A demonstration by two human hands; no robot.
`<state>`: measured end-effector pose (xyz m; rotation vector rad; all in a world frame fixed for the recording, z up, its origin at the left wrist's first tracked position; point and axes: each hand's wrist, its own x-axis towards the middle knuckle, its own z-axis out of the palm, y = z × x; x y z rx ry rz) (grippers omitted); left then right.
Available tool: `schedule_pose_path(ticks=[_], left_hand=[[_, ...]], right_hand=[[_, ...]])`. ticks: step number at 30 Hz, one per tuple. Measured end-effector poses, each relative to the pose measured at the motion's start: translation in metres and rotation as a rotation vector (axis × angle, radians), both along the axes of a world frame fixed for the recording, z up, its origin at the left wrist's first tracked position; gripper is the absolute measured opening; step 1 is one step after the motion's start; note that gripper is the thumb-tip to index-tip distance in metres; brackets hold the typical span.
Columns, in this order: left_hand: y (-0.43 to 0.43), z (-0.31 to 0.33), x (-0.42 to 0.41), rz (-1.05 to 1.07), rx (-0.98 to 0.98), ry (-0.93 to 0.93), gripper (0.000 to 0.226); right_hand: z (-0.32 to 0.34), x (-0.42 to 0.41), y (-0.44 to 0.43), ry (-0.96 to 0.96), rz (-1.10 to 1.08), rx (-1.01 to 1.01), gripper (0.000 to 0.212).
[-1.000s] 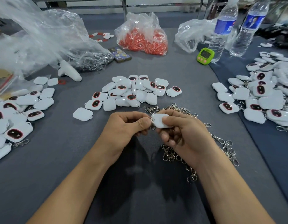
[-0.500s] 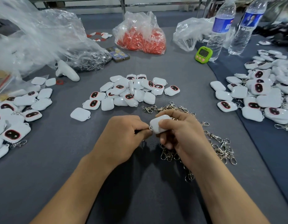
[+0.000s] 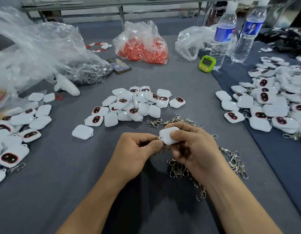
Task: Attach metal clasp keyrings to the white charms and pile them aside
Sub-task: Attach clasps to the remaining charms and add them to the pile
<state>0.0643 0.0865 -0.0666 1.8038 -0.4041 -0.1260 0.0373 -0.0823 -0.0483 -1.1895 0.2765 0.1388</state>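
Left hand (image 3: 138,149): one keyring (image 3: 157,137); right hand (image 3: 195,149): one charm (image 3: 168,135)

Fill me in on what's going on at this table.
A person's right hand grips a white charm while the left hand pinches a metal keyring against its corner loop. Loose keyrings lie heaped beneath the right hand, and bare charms sit heaped just beyond. Charms with clasps on fill a left pile and a right pile on the grey table.
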Motion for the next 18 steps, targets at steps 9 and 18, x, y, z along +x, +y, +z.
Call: schedule_pose_path(ticks=[9,18], left_hand=[[0.000,-0.002,-0.005,0.144,0.498,-0.502,0.022],[-0.002,0.002,-0.003,0.217,0.387,-0.384,0.012]], right_hand=[[-0.004,-0.001,0.010,-0.164,-0.092,-0.277,0.021],[-0.009,0.004,0.011,-0.125,-0.128,-0.221,0.022]])
